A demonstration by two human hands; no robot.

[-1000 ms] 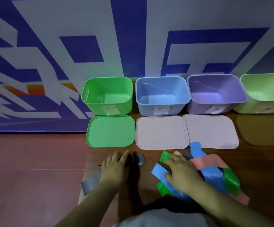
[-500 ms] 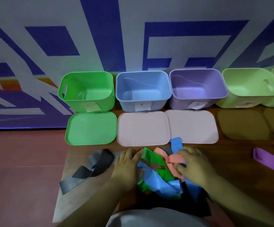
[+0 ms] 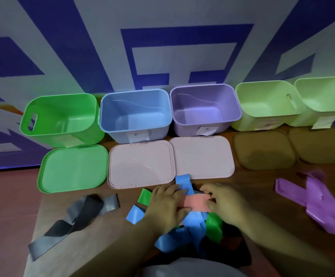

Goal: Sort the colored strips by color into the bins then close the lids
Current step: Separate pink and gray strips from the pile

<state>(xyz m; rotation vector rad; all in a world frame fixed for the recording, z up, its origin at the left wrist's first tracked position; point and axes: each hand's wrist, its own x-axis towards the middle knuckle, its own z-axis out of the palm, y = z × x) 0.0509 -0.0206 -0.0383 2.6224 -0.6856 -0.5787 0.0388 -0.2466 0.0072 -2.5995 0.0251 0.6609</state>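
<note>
A heap of blue strips, green strips and a pink strip lies at the table's near middle. My left hand and my right hand both hold the pink strip, one at each end, on top of the heap. Grey strips lie apart at the left, purple strips at the right. Open bins line the back: green, blue, purple and two pale green.
Lids lie flat in front of the bins: a green lid, two pink lids and two brown lids. The table's left edge drops to a reddish floor. A patterned wall stands behind.
My left hand left the grey strips and came right to the heap. Both hands now hold the pink strip stretched between them. The camera view shifted right, showing the purple strips.
</note>
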